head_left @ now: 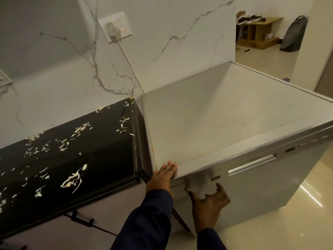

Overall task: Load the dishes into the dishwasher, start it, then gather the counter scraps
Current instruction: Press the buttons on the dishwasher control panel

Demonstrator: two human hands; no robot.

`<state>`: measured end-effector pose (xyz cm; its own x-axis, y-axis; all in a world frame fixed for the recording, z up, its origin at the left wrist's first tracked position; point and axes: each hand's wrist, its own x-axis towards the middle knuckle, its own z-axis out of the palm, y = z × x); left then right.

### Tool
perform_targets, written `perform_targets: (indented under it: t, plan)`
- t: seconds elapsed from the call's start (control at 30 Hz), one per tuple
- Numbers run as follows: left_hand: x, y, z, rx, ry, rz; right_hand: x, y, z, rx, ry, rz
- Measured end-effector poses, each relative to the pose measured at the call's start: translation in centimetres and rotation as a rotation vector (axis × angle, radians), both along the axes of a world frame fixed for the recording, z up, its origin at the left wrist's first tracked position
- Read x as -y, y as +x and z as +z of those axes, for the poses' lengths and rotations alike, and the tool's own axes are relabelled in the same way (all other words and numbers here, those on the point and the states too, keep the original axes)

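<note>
Nearest the camera, two dark blue sleeves (153, 219) reach forward from the bottom edge. The right hand (209, 204) is at the upper front of the dishwasher (261, 186), just below its top edge. Its fingers are spread and loosely curled, but a pale blur covers the fingertips, so I cannot tell whether it grips anything or only touches the panel. The left hand (163, 175) lies flat on the near left corner of the dishwasher's top, fingers straight and together, holding nothing.

The dishwasher is a silver-grey cabinet with its door closed; a long recessed handle (252, 164) runs across the front, to the right of the right hand. Its flat pale top (225, 114) carries nothing.

Just left of it, separated by a narrow gap, is the black tabletop (81, 159). Pale scraps (72, 179), thin peel-like shreds, are scattered across it, with the largest clump near the front edge and smaller bits toward the back wall.

Behind stands a white marble-veined wall (171, 42) with a socket (116, 27), a plug in it, a small red light lit, and a cord hanging down behind the dishwasher. Far right, a doorway shows a wooden shelf (259, 31) and a grey bag (293, 35) on a pale floor.
</note>
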<state>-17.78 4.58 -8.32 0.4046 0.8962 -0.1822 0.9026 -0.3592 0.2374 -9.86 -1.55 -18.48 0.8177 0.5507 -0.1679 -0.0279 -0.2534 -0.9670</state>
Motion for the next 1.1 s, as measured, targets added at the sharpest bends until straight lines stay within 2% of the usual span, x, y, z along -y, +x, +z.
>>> perform_targets:
  t: [0.07,0.13,0.43,0.57,0.77,0.97,1.1]
  plan:
    - [0.0,0.0,-0.1,0.004,0.019,0.001,-0.1,-0.5,-0.9,-0.267,0.022,0.131]
    - [0.0,0.0,-0.1,-0.005,0.03,-0.002,-0.3,-0.6,-1.7,-0.383,0.044,0.257]
    - [-0.5,-0.2,0.3,-0.023,-0.002,-0.034,-1.2,0.0,-2.2,-0.395,0.027,0.268]
    - [-0.4,0.0,0.8,-0.039,-0.016,-0.016,-1.1,-0.1,-2.0,-0.556,0.045,0.283]
    - [-1.3,-0.1,0.8,-0.032,-0.132,0.011,-1.2,0.1,-1.1,-0.517,0.028,0.327]
    - [-1.6,-0.1,0.2,-0.018,-0.1,0.041,-1.0,1.1,-0.5,-0.415,0.086,0.315]
    - [-1.2,0.2,0.5,-0.019,-0.108,0.062,-1.1,0.7,-0.5,-0.422,0.06,0.284]
